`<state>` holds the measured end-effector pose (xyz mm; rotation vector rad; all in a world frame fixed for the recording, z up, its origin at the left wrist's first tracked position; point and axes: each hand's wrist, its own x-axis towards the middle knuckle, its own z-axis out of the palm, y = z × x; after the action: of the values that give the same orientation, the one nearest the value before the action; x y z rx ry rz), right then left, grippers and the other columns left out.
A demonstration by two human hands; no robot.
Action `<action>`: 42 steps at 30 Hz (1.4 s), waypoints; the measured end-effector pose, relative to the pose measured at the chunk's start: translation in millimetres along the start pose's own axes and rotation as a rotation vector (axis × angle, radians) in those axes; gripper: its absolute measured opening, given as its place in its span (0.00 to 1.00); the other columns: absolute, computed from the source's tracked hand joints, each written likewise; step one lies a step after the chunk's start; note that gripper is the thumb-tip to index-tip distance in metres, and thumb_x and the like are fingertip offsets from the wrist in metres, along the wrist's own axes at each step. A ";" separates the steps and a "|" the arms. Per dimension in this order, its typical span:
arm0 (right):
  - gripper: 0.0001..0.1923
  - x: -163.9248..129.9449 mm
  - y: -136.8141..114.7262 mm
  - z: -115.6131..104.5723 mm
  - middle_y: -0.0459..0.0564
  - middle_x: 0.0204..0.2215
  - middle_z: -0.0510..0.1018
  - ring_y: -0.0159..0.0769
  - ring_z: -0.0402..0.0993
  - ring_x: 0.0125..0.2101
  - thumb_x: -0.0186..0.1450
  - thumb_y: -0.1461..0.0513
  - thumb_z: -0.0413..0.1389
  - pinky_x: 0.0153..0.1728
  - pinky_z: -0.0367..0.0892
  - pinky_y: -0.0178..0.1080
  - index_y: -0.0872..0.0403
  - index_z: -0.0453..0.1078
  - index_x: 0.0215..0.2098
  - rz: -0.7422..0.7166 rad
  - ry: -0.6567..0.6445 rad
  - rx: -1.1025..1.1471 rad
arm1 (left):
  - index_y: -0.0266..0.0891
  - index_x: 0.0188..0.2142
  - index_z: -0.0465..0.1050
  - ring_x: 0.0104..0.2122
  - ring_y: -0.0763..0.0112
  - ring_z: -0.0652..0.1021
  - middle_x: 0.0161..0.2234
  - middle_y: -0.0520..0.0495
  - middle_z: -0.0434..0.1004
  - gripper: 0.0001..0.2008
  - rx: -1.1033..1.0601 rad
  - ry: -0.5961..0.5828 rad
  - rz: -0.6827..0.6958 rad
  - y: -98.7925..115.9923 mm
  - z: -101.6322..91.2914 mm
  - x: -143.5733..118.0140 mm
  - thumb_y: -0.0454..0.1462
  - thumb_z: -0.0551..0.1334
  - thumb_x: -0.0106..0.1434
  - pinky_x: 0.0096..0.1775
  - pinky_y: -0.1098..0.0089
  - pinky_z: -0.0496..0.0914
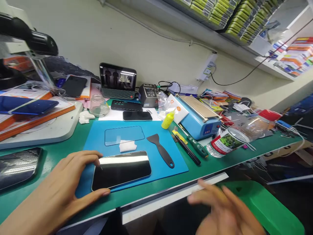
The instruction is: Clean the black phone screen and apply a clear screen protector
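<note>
A smartphone [122,171] lies face up on the blue mat [177,164], its dark screen reflecting a bright band. My left hand [70,182] grips its left end, thumb at the near edge and fingers at the far edge. Beyond the phone are a folded white wipe [127,146] and a clear, black-rimmed glass panel [124,134]. To their right lies a black plastic scraper [161,151]. My right hand [220,209], blurred by motion, is over the front edge of the bench with fingers apart and nothing visible in them.
A green bin [274,209] stands below right, beside an open drawer edge [173,199]. Right of the mat are a yellow bottle [168,119], a screwdriver [198,147], a blue heating machine [198,124] and a plastic jar [227,142]. Another phone [19,166] lies at left.
</note>
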<state>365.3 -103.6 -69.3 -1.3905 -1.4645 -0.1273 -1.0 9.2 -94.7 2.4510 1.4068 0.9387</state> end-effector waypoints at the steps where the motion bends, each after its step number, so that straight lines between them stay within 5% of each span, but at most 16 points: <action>1: 0.19 18.4 1.7 13.4 0.58 0.49 0.81 0.45 0.84 0.38 0.80 0.54 0.49 0.40 0.80 0.50 0.51 0.73 0.62 0.100 0.111 0.001 | 0.51 0.56 0.68 0.53 0.45 0.82 0.56 0.44 0.80 0.31 0.001 0.012 0.007 0.4 -0.8 0.7 0.64 0.68 0.64 0.52 0.48 0.78; 2: 0.18 38.7 4.6 26.7 0.57 0.51 0.81 0.44 0.84 0.40 0.80 0.53 0.50 0.43 0.80 0.50 0.49 0.74 0.61 0.199 0.150 -0.010 | 0.51 0.55 0.69 0.51 0.45 0.83 0.55 0.44 0.81 0.31 0.004 0.021 0.011 0.7 -1.5 1.4 0.64 0.68 0.63 0.50 0.49 0.79; 3: 0.20 60.0 8.9 39.7 0.58 0.54 0.81 0.45 0.84 0.44 0.79 0.50 0.53 0.46 0.80 0.49 0.49 0.73 0.62 0.244 0.054 -0.013 | 0.50 0.54 0.69 0.50 0.46 0.83 0.54 0.43 0.81 0.31 0.008 0.027 0.012 1.1 -2.0 2.1 0.65 0.68 0.63 0.48 0.50 0.79; 5: 0.30 99.9 21.8 63.3 0.63 0.64 0.73 0.48 0.82 0.53 0.75 0.45 0.55 0.48 0.80 0.49 0.51 0.68 0.68 0.242 -0.062 -0.047 | 0.50 0.53 0.68 0.49 0.47 0.83 0.54 0.43 0.81 0.30 0.014 0.027 0.029 1.5 -1.9 3.8 0.64 0.68 0.64 0.46 0.51 0.78; 8: 0.38 139.4 42.9 90.2 0.66 0.66 0.73 0.55 0.76 0.60 0.70 0.42 0.58 0.58 0.74 0.57 0.54 0.66 0.70 0.210 -0.113 -0.102 | 0.50 0.52 0.68 0.50 0.49 0.83 0.54 0.44 0.81 0.29 0.022 0.038 0.095 1.7 0.6 6.1 0.64 0.69 0.64 0.47 0.53 0.77; 13: 0.37 154.4 58.1 116.1 0.66 0.65 0.75 0.67 0.66 0.66 0.64 0.42 0.64 0.65 0.58 0.70 0.52 0.70 0.65 0.178 -0.157 -0.176 | 0.49 0.53 0.68 0.50 0.51 0.82 0.53 0.46 0.81 0.29 0.038 0.053 0.128 3.7 1.3 6.5 0.62 0.70 0.64 0.48 0.55 0.76; 19: 0.23 162.9 60.5 123.9 0.61 0.53 0.82 0.57 0.76 0.57 0.67 0.48 0.61 0.62 0.65 0.65 0.51 0.71 0.54 0.194 -0.154 -0.092 | 0.49 0.54 0.67 0.53 0.49 0.80 0.56 0.45 0.79 0.30 0.024 0.023 0.102 2.6 0.2 3.5 0.63 0.68 0.65 0.51 0.54 0.74; 24: 0.26 142.0 27.9 101.7 0.57 0.54 0.82 0.50 0.80 0.55 0.71 0.46 0.60 0.57 0.76 0.54 0.49 0.67 0.61 0.174 -0.158 0.060 | 0.49 0.56 0.66 0.54 0.47 0.79 0.56 0.43 0.78 0.33 0.009 0.009 0.076 2.4 2.2 4.7 0.64 0.68 0.65 0.53 0.51 0.73; 32: 0.23 66.3 -41.2 55.8 0.48 0.50 0.85 0.41 0.86 0.49 0.71 0.53 0.66 0.49 0.82 0.40 0.42 0.71 0.63 0.047 -0.372 0.116 | 0.47 0.60 0.61 0.57 0.48 0.76 0.57 0.42 0.75 0.33 0.011 -0.105 0.002 15.6 -13.2 7.8 0.62 0.67 0.68 0.57 0.50 0.71; 35: 0.16 54.6 -52.0 54.3 0.46 0.50 0.85 0.38 0.85 0.48 0.73 0.57 0.64 0.50 0.81 0.37 0.43 0.73 0.58 -0.079 -0.459 0.092 | 0.47 0.63 0.60 0.59 0.48 0.75 0.59 0.42 0.74 0.34 0.008 -0.109 -0.005 18.8 -16.3 8.9 0.60 0.66 0.69 0.58 0.50 0.70; 42: 0.21 46.7 -58.1 63.1 0.49 0.55 0.82 0.36 0.79 0.57 0.74 0.65 0.63 0.57 0.77 0.38 0.47 0.71 0.63 -0.286 -0.510 0.085 | 0.51 0.72 0.51 0.62 0.49 0.74 0.63 0.43 0.73 0.42 -0.006 -0.101 -0.010 20.4 -16.7 10.2 0.58 0.69 0.69 0.61 0.50 0.69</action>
<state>294.6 -48.0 -31.2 -1.1855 -2.0644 0.1192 7.5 3.8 -68.3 2.4470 1.3799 0.8038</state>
